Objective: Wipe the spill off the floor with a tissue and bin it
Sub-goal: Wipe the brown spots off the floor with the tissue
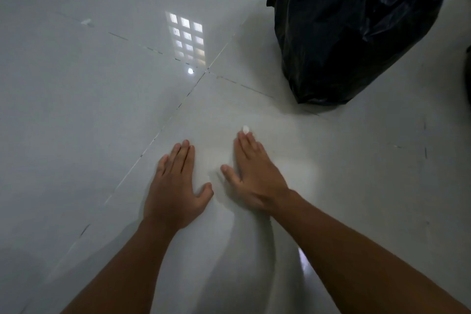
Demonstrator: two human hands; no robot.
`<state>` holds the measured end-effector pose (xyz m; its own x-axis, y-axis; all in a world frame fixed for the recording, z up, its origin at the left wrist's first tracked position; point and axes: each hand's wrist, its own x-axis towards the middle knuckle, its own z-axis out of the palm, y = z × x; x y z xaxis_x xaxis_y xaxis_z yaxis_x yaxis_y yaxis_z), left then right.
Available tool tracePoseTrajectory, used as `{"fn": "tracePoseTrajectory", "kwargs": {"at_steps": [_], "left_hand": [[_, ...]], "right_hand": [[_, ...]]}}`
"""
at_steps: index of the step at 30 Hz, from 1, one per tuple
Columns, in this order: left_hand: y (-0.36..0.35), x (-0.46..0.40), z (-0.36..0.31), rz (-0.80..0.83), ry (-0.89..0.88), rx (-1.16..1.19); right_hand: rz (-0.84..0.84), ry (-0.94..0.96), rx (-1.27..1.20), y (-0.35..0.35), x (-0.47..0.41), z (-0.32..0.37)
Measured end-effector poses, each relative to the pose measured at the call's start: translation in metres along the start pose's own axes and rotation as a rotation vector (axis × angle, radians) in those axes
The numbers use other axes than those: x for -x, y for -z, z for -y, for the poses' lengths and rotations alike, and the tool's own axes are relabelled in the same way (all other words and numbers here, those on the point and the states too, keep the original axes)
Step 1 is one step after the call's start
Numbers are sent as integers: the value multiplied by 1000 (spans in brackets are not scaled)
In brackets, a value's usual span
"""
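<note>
My left hand (175,186) and my right hand (251,176) are both held flat, palms down, fingers stretched out, low over the glossy pale floor tiles (102,122). Nothing shows in either hand. A small white bit (245,129) lies right at my right hand's fingertips; I cannot tell whether it is tissue. A faint wet-looking smear (213,178) shows on the tile between the two hands. The bin (356,33), lined with a black plastic bag and open at the top, stands on the floor at the upper right, well beyond my right hand.
Dark grout lines cross at a tile corner (207,70) ahead of my hands. A window's reflection (187,38) shines on the floor beyond it. A dark object (468,71) cuts in at the right edge.
</note>
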<state>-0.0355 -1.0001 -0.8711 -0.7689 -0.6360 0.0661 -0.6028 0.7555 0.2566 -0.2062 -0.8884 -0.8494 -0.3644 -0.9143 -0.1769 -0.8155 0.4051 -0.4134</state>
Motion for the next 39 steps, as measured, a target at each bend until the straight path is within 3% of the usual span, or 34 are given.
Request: {"fn": "tracePoseTrajectory", "kwargs": {"at_steps": [2,4,8,11,15,16,18,20,24,26,28,29,30,32,35,39], "left_hand": [[0,1,1,12,-1,0],[1,1,0,-1,-2,8],[-2,1,1,-23,-6,0],[-3,2,1,-18,-14,-5],[0,2,1,-3,-6,1],[0,2,1,3,-11,10],[0,2,1,1,-11,14],[-1,2,1,-3,-15,13],[-2,2,0,-1,-18,-3],[-2,1,1,13,-21,-12],[-2,0,0,20,-20,-13],[-2,1,1,24,-15,-14],[-1,1,2,29,-14,-14],[1,1,0,32,-16,-10],[0,0,0,32,-17,-15],[-4,0,2,25,-21,-34]], "right_hand": [[66,217,80,-8,49,6],[81,307,155,3,80,-28],[13,-48,167,34,24,-75],[-45,-150,25,14,-2,-29],[6,163,55,-10,89,-8],[-43,109,73,-8,110,-21],[-143,-175,62,1,130,-55],[-164,-402,22,15,111,-79],[-197,-540,-72,25,23,-64],[-140,-291,-40,9,19,-25],[-31,45,30,-12,66,7],[-22,114,38,-19,96,8],[-60,80,26,-22,125,-2],[-172,-227,24,-13,165,-37],[-211,-626,-18,17,133,-79],[-170,-593,-68,37,0,-85]]}}
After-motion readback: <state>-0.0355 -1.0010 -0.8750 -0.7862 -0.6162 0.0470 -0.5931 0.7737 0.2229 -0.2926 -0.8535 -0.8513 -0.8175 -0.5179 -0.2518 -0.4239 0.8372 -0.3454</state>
